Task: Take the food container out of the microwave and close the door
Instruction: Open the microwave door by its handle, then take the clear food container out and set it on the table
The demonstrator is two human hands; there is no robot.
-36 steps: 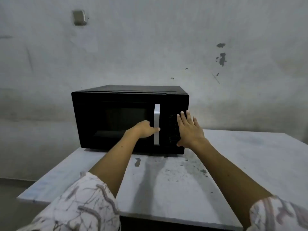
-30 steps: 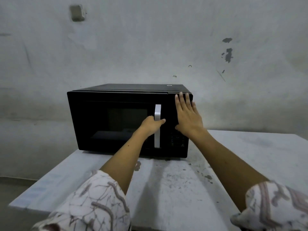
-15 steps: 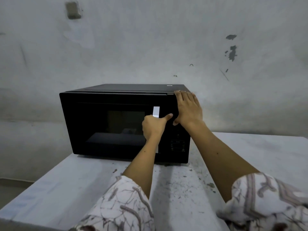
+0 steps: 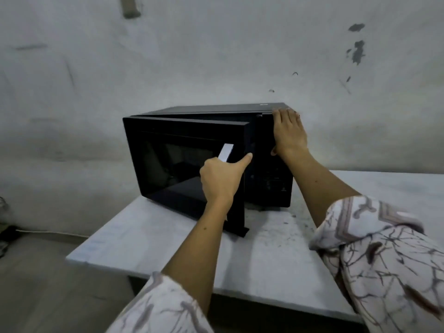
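Observation:
A black microwave (image 4: 216, 110) stands on a white marble table (image 4: 168, 241). Its door (image 4: 177, 164) is swung partly open toward me, hinged on the left. My left hand (image 4: 221, 179) is closed around the silver door handle (image 4: 225, 152). My right hand (image 4: 288, 134) lies flat against the top right corner of the microwave, above the control panel (image 4: 276, 179). The inside of the microwave is dark and hidden behind the door, so no food container shows.
The table's left and near edges (image 4: 101, 259) drop to a bare floor. A grey stained wall (image 4: 216, 56) rises right behind the microwave. A cable and dark items (image 4: 7, 227) lie on the floor at the far left.
My left hand has taken hold of the handle and pulled the door partly open. My right hand moved up from the control panel to the top right corner. The camera came closer.

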